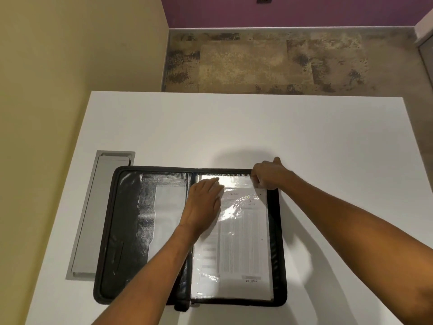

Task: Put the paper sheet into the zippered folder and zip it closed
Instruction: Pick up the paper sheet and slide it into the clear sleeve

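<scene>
A black zippered folder [121, 231] lies open flat on the white table, near the front left. Its right half holds clear plastic sleeves, and the printed paper sheet [243, 242] lies in that half, partly under glossy plastic. My left hand [203, 207] rests flat, fingers together, on the upper left part of the sheet and sleeve. At the folder's top right corner my right hand [269, 174] pinches the top edge of the sleeve or sheet; which of the two I cannot tell.
The white table [257, 127] extends far beyond the folder to the back and right. A grey recessed cable tray [93, 207] is set into the table just left of the folder. A yellow wall stands at the left; patterned floor lies beyond the table.
</scene>
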Motion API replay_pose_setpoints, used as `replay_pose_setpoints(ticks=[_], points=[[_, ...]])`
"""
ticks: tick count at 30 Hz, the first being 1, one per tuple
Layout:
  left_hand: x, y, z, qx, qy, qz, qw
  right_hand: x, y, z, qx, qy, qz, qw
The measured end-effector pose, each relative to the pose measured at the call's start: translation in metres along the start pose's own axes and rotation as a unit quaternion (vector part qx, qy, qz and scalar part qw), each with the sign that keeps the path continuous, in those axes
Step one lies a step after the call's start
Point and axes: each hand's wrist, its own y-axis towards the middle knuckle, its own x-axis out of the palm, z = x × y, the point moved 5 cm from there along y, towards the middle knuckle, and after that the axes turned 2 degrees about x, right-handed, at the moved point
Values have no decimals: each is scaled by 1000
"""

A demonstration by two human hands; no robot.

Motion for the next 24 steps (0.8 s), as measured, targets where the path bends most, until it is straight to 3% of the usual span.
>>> replay_pose_setpoints(ticks=[3,10,14,19,21,24], points=[[0,4,-7,-31,-7,-48,998,4,-5,7,20,18,61,998],[3,5,-18,-49,10,-111,993,25,-23,19,94,229,139,959],[8,8,-6,-13,38,-135,990,36,-29,26,136,223,185,947],[17,8,4,-11,73,-172,982,42,-45,31,231,226,278,905],[15,9,5,-14,66,-164,984,48,-55,11,210,193,295,912],[7,9,0,-33,36,-123,991,71,-77,-37,107,196,311,924]])
